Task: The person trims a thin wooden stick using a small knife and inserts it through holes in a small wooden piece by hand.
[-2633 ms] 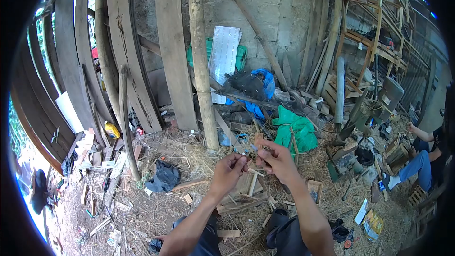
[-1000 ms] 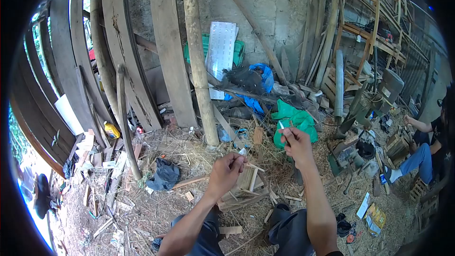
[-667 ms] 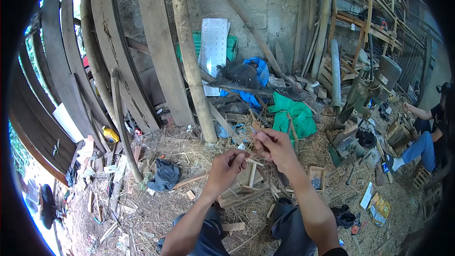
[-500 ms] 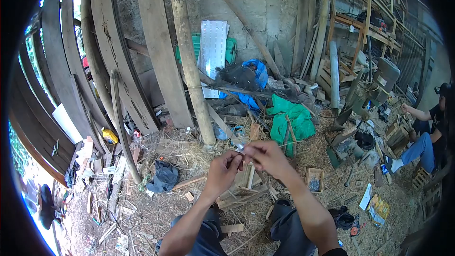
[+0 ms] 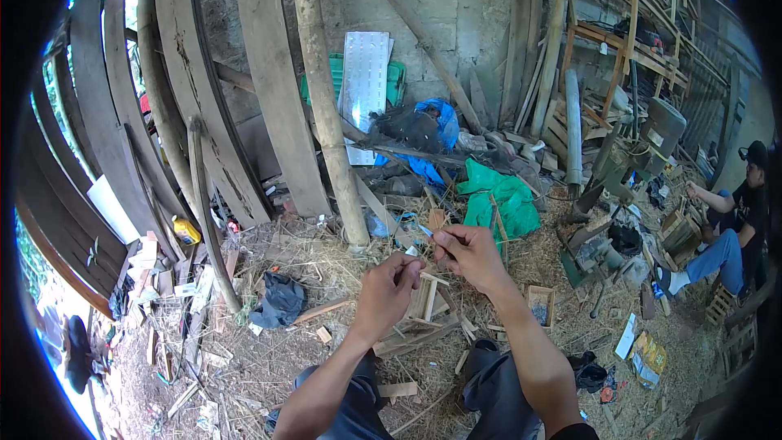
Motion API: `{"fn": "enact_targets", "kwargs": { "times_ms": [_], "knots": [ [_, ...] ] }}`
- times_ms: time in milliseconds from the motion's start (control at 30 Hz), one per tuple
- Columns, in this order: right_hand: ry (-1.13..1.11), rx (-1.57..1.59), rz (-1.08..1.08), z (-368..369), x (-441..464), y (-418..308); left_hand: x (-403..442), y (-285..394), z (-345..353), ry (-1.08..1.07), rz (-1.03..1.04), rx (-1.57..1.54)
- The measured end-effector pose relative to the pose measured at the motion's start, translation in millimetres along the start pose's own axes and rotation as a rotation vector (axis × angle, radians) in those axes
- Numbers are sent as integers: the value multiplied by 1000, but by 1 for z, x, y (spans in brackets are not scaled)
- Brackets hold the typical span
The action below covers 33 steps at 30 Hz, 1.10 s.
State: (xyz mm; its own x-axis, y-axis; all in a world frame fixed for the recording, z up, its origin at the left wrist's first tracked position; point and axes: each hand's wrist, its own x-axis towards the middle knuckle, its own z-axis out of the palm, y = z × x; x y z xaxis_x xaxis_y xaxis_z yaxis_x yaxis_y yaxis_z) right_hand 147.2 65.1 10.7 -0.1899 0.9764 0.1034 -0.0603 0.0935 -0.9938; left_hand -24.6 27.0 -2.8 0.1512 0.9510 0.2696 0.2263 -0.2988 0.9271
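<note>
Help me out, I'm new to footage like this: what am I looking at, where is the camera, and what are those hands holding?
There is no machine here, just a person using bare hands. All the pictures come from one camera worn on the head, looking forward and down. The left hand pinches a small white piece; the right hand holds something slim and pale, too small to name. On the ground lie straw, wood scraps, a black bag and a green sheet. Another person sits at the far right.
</note>
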Motion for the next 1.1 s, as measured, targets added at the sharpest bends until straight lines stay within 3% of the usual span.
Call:
{"fn": "enact_targets", "kwargs": {
  "times_ms": [33, 100, 200, 300, 467, 600, 700, 767, 900, 967, 1100],
  "knots": [
    [-3, -1, 0, -5, 5, 5, -2, 1, -2, 3, -1, 0],
    [333, -68, -177, -30, 20, 17, -7, 3, -6, -48, -23, 16],
    [268, 123, -91, -60, 12, -4, -11, 4, -9, -36, -54, -31],
    [144, 102, 20, -31, -2, -9, -5, -6, -13, -35, -19, -15],
    [-69, 91, 3, -7, -2, 0, -1, -2, -7, -49, -30, -1],
    [-55, 192, 23, -9, 1, -5, -2, -1, -6, -54, -44, -15],
    [20, 139, 52, -11, 3, -1, -1, -3, -7, -47, -43, 28],
    [93, 74, -65, -14, 7, 2, -3, 1, -5, -47, -38, 35],
    [136, 78, -16, -16, 10, 4, -2, 4, -3, -21, -16, 104],
    [316, 1, -108, -31, 18, 17, -5, 3, -10, -38, -26, 94],
    [252, 18, -87, -46, 9, -3, -6, 0, -7, -53, -41, -31]
  ]
}}
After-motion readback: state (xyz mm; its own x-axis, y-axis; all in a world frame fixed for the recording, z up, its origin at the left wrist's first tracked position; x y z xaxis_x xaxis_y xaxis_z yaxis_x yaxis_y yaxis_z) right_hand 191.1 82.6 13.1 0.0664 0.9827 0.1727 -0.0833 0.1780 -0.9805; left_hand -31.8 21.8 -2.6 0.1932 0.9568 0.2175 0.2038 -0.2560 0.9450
